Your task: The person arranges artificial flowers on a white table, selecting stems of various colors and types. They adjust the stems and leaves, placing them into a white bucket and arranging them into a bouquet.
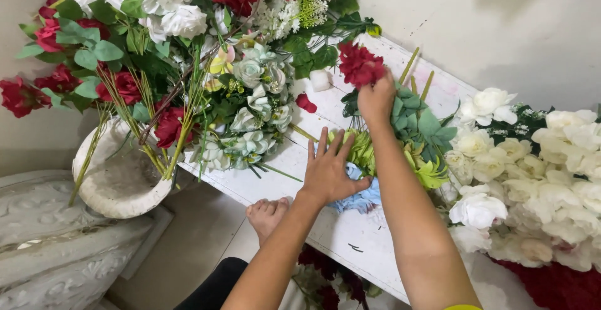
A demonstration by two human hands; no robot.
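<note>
My right hand is closed around the stem of a dark red artificial flower, held above the white board. My left hand lies flat with fingers spread, pressing on a pale blue flower and a yellow-green spiky flower on the board. Green leafy sprigs lie just right of my right hand.
A white stone vase at left holds a large bouquet of red, white and pale green flowers. A pile of cream-white flowers fills the right side. Red flowers lie lower right. My bare foot rests below the board.
</note>
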